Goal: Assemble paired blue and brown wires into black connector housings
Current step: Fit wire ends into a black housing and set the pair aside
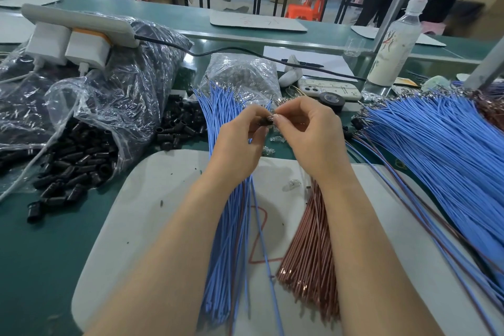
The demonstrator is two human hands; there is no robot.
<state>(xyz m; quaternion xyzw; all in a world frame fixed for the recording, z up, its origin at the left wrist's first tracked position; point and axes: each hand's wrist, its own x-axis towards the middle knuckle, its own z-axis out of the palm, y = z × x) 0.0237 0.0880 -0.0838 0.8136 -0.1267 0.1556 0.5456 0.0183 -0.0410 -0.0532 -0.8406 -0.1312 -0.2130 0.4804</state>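
Spare housings (pixel 79 161) are heaped left of the fingers (pixel 256 113), within reach. One housing (pixel 264 122) is pinched steady by the left hand (pixel 240 144); a wire end, seemingly, is pinched against it by the right hand (pixel 316 139) for insertion.

One clear mark to call: a big hand-drawn red "2" (pixel 257 241) sits on the grey mat (pixel 152 199), with a blue wire (pixel 274 294) crossing its lower stroke. Over on the far board (pixel 256 22) there are faint pen scribbles, too pale to read. The bottle (pixel 392 46) carries red and dark artwork on its label, but no letters come through.
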